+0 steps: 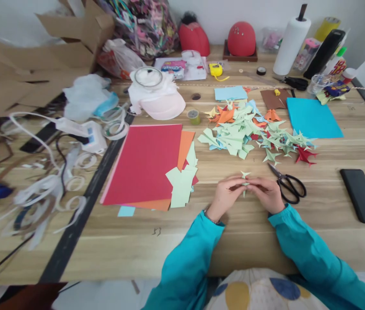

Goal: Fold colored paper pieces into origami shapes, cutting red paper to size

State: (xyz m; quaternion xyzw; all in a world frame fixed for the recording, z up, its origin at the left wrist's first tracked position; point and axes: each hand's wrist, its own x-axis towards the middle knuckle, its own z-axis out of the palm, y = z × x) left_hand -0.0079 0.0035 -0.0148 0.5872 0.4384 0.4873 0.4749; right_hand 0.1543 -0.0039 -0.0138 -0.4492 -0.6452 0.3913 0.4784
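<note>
Between my two hands, just above the table, is a small pale green folded paper piece [245,175] with pointed ends. My left hand [227,193] pinches its left side, and my right hand [264,191] pinches the right side. The fingers cover much of its middle. Scissors [287,183] with black handles lie right beside my right hand. Beyond the hands is a heap of folded paper pieces [234,133], mostly pale green, with some orange, blue and red. To the left, pale green paper cut-outs [182,187] rest on the edge of a red sheet stack [146,163].
A black phone [362,196] lies at the right, and blue paper [313,117] behind it. A tape roll [193,116] stands near the heap. Tangled cables and strips [50,185] cover the left side. Boxes, bags and a white roll [292,45] line the back.
</note>
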